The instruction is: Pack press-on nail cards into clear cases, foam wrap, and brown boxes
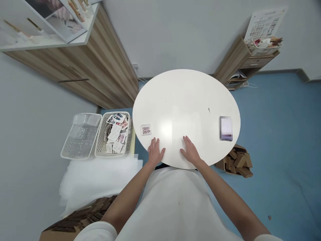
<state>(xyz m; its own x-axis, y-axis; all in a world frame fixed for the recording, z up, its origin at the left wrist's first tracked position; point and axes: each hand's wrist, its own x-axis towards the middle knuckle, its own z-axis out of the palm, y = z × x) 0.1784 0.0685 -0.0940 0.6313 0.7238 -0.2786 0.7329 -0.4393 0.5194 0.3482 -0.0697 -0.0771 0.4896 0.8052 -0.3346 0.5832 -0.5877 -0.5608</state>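
Both of your arms reach forward from your body, the forearms slanting in toward the near edge of the white table [185, 90]. Your left hand [154, 153] lies palm down on that edge, its fingers slightly spread and pointing away from you, the thumb stuck out to the right. Your right hand [191, 153] also rests palm down, its fingers close together and angled forward and left, the thumb held out toward the left hand. Neither hand grips anything, and a bare strip of tabletop separates them.

The one clear pack [146, 129] lies flat on the table's left side, just beyond and to the left of your left fingertips, near but not touching. It shows two rows of small pink pieces, too tiny to count surely. One pixelated object [226, 128] sits near the table's right edge, well apart from your right hand.

Two white baskets stand side by side left of the table: one with clear plastic packs [84, 137], the other with a pile of cards [115, 132], too jumbled to count. One carton of brown boxes [240, 160] stands below the table's right side.
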